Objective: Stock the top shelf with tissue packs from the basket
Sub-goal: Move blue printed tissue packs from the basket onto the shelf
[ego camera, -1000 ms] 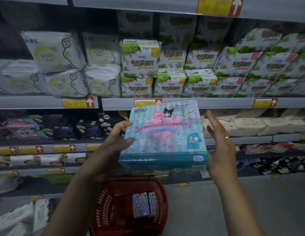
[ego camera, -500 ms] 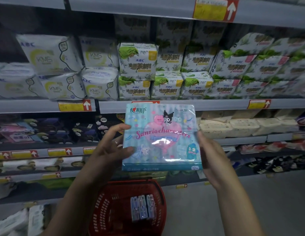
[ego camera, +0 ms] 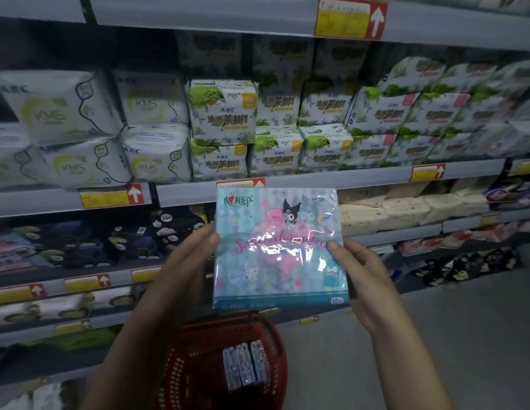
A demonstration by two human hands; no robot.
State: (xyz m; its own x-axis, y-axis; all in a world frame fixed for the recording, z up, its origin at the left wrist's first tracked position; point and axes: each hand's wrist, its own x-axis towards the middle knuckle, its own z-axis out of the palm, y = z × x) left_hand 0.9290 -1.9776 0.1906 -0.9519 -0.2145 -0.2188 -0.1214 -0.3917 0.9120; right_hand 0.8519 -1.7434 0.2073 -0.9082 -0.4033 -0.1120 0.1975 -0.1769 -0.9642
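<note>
A light-blue tissue pack (ego camera: 278, 247) with cartoon characters and pink lettering is held up in front of the shelves, its printed face towards me. My left hand (ego camera: 184, 270) grips its left edge, thumb on the front. My right hand (ego camera: 361, 276) grips its right edge, thumb on the front. Below on the floor stands a red plastic basket (ego camera: 198, 365) holding three upright blue tissue packs (ego camera: 246, 365). The top shelf's front rail (ego camera: 228, 13) runs across the upper edge of the view; what lies on it is out of sight.
The shelf under the top rail is packed with white and green sanitary-pad packs (ego camera: 222, 125). Lower shelves (ego camera: 80, 241) hold dark and beige packs. Yellow-red price tags (ego camera: 349, 17) line the rails. Grey floor (ego camera: 435, 335) spreads to the right of the basket.
The pack has tilted from lying flat to facing me upright. Both hands shifted so that the thumbs come onto its front face. The view has moved slightly closer to the shelves.
</note>
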